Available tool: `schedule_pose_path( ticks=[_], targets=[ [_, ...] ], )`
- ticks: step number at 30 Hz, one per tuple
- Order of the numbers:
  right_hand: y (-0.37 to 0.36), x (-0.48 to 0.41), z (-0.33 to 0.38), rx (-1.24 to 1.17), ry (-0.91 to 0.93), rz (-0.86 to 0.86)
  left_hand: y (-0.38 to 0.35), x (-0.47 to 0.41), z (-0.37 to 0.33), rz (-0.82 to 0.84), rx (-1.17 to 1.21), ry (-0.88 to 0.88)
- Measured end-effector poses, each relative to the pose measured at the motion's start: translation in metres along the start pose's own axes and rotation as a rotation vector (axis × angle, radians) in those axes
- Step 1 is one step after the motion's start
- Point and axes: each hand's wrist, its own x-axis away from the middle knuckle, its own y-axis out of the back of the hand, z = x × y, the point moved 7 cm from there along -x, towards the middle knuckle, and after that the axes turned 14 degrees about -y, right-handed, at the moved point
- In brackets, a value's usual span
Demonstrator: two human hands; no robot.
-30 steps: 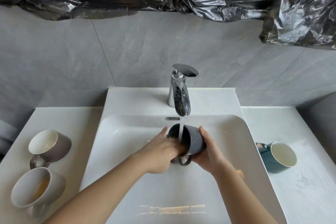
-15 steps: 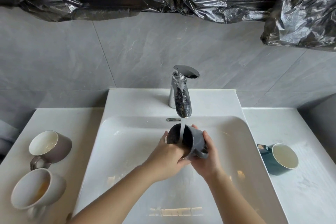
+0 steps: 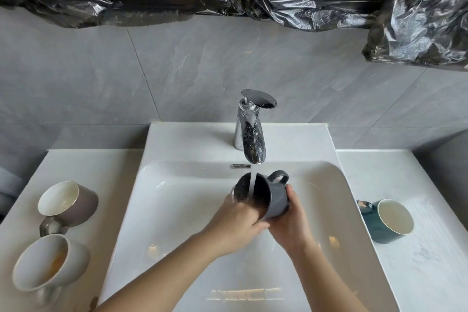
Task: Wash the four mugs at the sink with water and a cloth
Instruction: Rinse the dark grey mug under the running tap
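Head view: grey mug (image 3: 276, 201) lies tilted under the tap (image 3: 250, 139) stream. Its long axis slants, mouth toward the left hand (image 3: 235, 225), base in the right hand (image 3: 291, 225), whose fingers wrap its wall. Left fingers curl at the lower rim, blurred; reaching inside or not, cannot tell. Handle points up, away from both hands. Open basin (image 3: 177, 210) below the fingers.

no legible text, label, brand, number or sign anywhere in view
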Motion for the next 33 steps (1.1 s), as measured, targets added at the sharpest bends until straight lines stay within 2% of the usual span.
schedule_pose_path(
  ticks=[2, 3, 7, 10, 12, 14, 17, 20, 22, 24, 26, 29, 33],
  targets=[
    [0.0, -0.001, -0.001, 0.085, -0.083, -0.025, -0.007, 0.006, 0.012, 0.085, -0.213, -0.088],
    [0.0, -0.003, -0.003, 0.11, -0.112, -0.039, -0.006, 0.006, 0.015, 0.086, -0.216, -0.09],
    [0.0, -0.005, -0.009, 0.045, -0.044, -0.072, -0.003, 0.001, 0.01, 0.04, -0.035, 0.023],
    [0.0, -0.002, -0.011, -0.011, 0.04, -0.065, 0.002, -0.002, 0.007, 0.0, 0.229, 0.229],
    [0.0, -0.002, -0.012, -0.049, 0.034, -0.041, 0.004, -0.005, 0.001, 0.073, 0.099, 0.169],
    [0.004, -0.004, -0.011, -0.034, 0.003, -0.045, 0.006, -0.003, -0.004, 0.15, -0.098, 0.017],
    [0.006, -0.004, -0.01, 0.011, -0.057, -0.065, 0.003, -0.002, 0.001, 0.118, -0.258, -0.136],
    [0.003, -0.001, -0.012, 0.002, -0.034, -0.011, 0.006, -0.008, -0.006, 0.112, -0.156, -0.038],
    [0.004, -0.002, -0.015, 0.004, 0.005, -0.012, 0.008, -0.009, -0.005, 0.017, 0.051, 0.12],
    [0.005, -0.002, -0.019, 0.005, 0.031, -0.022, 0.01, -0.01, -0.006, -0.035, 0.144, 0.209],
    [0.005, -0.003, -0.017, 0.01, 0.029, -0.018, 0.01, -0.009, -0.007, 0.041, 0.074, 0.174],
    [0.003, -0.003, -0.011, 0.068, -0.037, -0.02, 0.01, -0.003, -0.001, 0.18, -0.119, 0.018],
    [0.0, -0.001, -0.007, 0.111, -0.112, -0.05, 0.012, -0.004, 0.004, 0.132, -0.125, -0.055]
  ],
)
